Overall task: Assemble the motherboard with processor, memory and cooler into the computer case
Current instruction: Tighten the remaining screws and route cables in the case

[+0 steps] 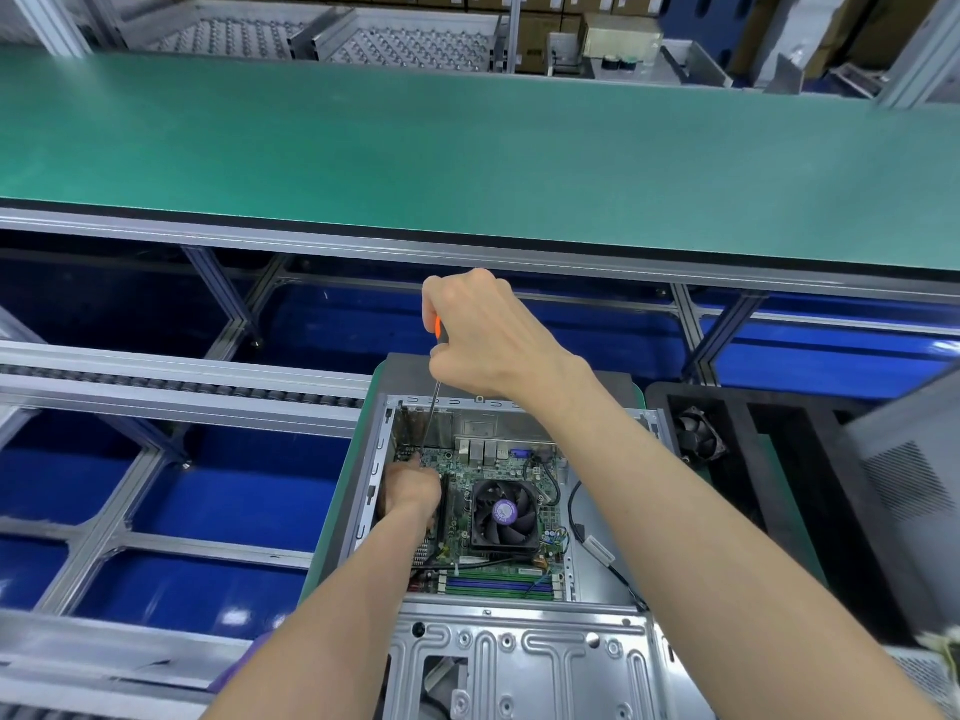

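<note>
Right hand (480,335) is up high, fingers curled tight round the orange handle of a screwdriver (432,402). Its thin shaft points straight down to the far left corner of the motherboard (498,511). Left hand (413,491) is low inside the case (519,662), with its fingertips at the tip of the shaft. I cannot tell if they pinch a screw there or just touch the tool. Both arms are bare and reach forward.

The motherboard lies flat in the open case. A black cooler (503,514) with a purple sticker sits on its middle. Memory slots (498,584) run along its near edge.

The case lies on a green mat (337,517). A black tray (779,459) with a small fan (698,439) stands just to the right. Behind is a long green bench (467,158), then metal roller racks (311,39) and boxes (540,28). Blue floor shows under the metal frames on the left.
</note>
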